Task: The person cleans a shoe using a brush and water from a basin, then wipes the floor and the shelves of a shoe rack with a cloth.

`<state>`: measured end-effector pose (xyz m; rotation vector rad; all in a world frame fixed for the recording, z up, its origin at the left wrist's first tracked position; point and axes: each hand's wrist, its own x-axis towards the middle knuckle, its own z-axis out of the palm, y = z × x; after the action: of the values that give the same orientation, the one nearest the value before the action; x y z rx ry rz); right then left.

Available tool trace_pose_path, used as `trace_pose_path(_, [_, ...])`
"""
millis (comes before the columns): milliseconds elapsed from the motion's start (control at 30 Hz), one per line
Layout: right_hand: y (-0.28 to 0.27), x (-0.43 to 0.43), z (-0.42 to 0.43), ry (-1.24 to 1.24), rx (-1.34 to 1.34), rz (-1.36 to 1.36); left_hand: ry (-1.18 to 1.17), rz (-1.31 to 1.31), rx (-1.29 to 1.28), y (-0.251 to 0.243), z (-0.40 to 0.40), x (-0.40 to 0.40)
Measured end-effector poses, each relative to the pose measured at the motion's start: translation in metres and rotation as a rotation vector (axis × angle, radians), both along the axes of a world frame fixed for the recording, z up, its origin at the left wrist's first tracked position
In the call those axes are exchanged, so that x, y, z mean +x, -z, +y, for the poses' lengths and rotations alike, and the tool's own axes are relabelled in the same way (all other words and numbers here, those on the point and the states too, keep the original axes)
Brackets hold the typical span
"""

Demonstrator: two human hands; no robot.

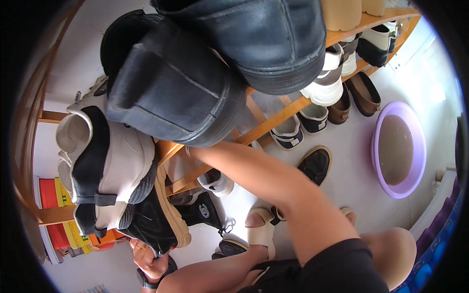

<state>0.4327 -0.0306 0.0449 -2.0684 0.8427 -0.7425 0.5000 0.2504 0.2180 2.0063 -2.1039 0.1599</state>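
At the lower left, my left hand [144, 258], with a ring and a dark wristwatch, has its fingers closed on the end of a black shoe [155, 219] with a thick beige sole. That shoe stands tilted beside a white-and-black sneaker [121, 161]. My right forearm reaches up and left to the wooden rack; the hand itself is hidden behind a large black leather shoe [176, 88], and only a thin bracelet shows at the wrist. Another black leather shoe [274, 40] sits close beside it, near the camera.
The wooden shoe rack [278, 119] holds more shoes. On the floor are brown loafers [363, 93], a loose black shoe [316, 164], a black drawstring bag [201, 212] and a purple basin [419, 154] of murky water. Red and yellow boxes [73, 234] stand behind at left.
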Motion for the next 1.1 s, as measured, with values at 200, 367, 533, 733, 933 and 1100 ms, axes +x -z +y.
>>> trace_pose_path(200, [-0.026,-0.013,0.013,-0.168,0.204,-0.279,-0.004,-0.025,0.001,-0.008,0.004,0.008])
trace_pose_path(367, [-0.019,-0.014,-0.06,0.282,0.116,-0.144,0.075,-0.07,-0.066,-0.002,0.0,0.011])
trace_pose_path(533, [0.007,0.035,-0.083,0.25,0.056,0.13,0.048,0.016,0.004,0.002,0.001,0.02])
trace_pose_path(733, [0.001,0.063,-0.066,0.005,-0.006,0.23,0.249,0.05,0.058,-0.01,0.028,0.047])
trace_pose_path(933, [-0.012,0.056,-0.019,-0.446,-0.102,0.25,0.113,0.015,0.069,-0.007,0.003,0.022])
trace_pose_path(1100, [-0.024,0.017,0.021,-0.729,0.045,0.138,0.049,0.043,0.006,-0.002,-0.005,0.007])
